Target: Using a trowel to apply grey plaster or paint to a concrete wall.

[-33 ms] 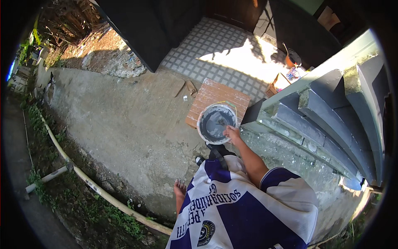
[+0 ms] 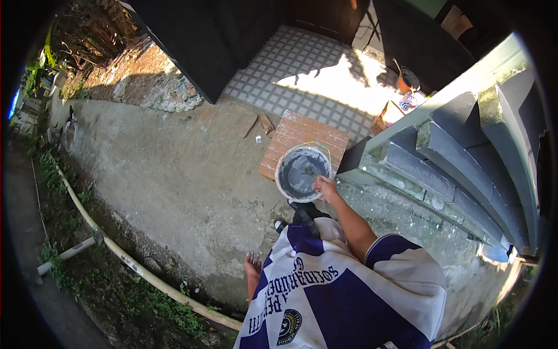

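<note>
A white bucket (image 2: 281, 187), its inside smeared with grey, holds a thick grey mix (image 2: 299, 175). It stands at the near edge of a low brown wooden table (image 2: 311, 129), just in front of me. My right hand (image 2: 325, 188) is over the bucket's right rim, its fingers closed. What it grips is too small to name; something thin and dark runs from the fingers into the mix. A thin wire handle rests up along the bucket's far side. My left hand (image 2: 253, 265) hangs low at my left side, holding nothing, with its fingers apart.
Dark concrete steps (image 2: 430, 174) rise close on my right. A dark door panel (image 2: 192, 41) stands ahead left of a tiled porch (image 2: 261, 75). A cardboard box (image 2: 386, 118) sits by the stair wall. A pale pipe (image 2: 133, 264) edges the concrete path on my left.
</note>
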Available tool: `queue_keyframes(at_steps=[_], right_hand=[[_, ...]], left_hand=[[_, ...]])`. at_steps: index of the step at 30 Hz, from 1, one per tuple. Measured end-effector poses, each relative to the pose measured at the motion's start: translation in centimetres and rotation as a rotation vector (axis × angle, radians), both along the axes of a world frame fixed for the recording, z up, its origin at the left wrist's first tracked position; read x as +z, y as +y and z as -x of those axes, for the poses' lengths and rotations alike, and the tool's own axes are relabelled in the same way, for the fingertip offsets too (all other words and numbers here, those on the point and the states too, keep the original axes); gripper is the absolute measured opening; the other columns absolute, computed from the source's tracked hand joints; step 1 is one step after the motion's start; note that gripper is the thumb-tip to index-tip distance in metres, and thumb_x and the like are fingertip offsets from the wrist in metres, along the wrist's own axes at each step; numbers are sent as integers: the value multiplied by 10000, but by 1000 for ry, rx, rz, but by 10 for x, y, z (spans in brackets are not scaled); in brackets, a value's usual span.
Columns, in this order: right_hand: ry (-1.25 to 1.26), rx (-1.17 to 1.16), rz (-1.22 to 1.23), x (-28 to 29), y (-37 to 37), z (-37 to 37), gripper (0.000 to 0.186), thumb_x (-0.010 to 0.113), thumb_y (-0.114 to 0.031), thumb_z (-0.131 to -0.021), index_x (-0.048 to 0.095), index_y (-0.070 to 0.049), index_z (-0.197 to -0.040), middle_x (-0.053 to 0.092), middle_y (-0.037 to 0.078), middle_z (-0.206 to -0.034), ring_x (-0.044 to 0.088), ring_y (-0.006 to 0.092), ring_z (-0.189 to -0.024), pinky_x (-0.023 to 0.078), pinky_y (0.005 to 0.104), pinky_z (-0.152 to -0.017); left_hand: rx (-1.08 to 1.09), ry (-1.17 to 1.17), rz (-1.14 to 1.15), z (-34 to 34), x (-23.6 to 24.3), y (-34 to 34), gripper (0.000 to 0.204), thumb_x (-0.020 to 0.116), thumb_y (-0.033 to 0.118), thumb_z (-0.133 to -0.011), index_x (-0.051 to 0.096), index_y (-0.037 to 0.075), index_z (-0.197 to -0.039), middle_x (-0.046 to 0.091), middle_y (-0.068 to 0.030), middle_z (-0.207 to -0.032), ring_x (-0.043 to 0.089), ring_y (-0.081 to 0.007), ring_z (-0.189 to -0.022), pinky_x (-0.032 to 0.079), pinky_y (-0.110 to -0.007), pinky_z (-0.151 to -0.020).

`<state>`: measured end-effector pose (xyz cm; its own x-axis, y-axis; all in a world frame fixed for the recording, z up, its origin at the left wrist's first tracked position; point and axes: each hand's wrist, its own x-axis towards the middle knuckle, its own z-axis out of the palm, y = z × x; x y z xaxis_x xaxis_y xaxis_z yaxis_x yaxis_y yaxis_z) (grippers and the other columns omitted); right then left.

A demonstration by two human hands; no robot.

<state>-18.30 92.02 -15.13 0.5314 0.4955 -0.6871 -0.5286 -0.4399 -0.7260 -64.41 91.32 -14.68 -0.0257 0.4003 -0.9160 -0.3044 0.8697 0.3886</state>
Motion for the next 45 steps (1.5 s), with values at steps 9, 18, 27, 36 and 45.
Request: queue_keyframes(at_steps=[9, 18, 27, 36, 45], right_hand=[[312, -45, -353, 47, -52, 24, 198, 425, -132, -896, 476, -28, -1057, 568, 76, -972, 528, 141, -768, 428, 284, -685], [246, -310, -533, 71, -117, 80, 172, 407, -84, -860, 518, -56, -989, 552, 48, -770, 480, 120, -577, 374, 258, -499], [-359, -505, -18, 110, -251, 78, 289, 564, -349, -765, 594, -63, -794, 572, 72, -681, 540, 166, -617, 415, 302, -558], [-454, -773, 286, 109, -446, 86, 311, 502, -318, -775, 632, -55, -880, 615, 181, -830, 588, 332, -819, 441, 396, -725], [-386, -1200, 561, 103, -706, 130, 264, 502, -263, -749, 590, -15, -758, 558, 113, -618, 527, 196, -568, 398, 350, -546]], left_hand=[[-140, -67, -18, 6, -20, 7, 420, 486, 362, -831, 445, 187, -1210, 442, 61, -1274, 510, -182, -1027, 382, -265, -648], [-442, -207, 99, 48, -115, 37, 462, 461, 284, -798, 393, 144, -1233, 455, -26, -1261, 553, -274, -978, 405, -320, -592], [-745, -35, -93, -15, -68, 74, 457, 459, 286, -794, 395, 146, -1225, 460, -30, -1251, 556, -268, -973, 391, -312, -583], [-962, 65, -337, -145, -52, -28, 452, 457, 289, -790, 397, 149, -1216, 465, -34, -1241, 559, -262, -968, 376, -303, -574], [-1228, -67, -481, -340, 30, -248, 343, 496, 233, -815, 458, 145, -1144, 528, -66, -1054, 540, -204, -898, 424, -313, -663]])
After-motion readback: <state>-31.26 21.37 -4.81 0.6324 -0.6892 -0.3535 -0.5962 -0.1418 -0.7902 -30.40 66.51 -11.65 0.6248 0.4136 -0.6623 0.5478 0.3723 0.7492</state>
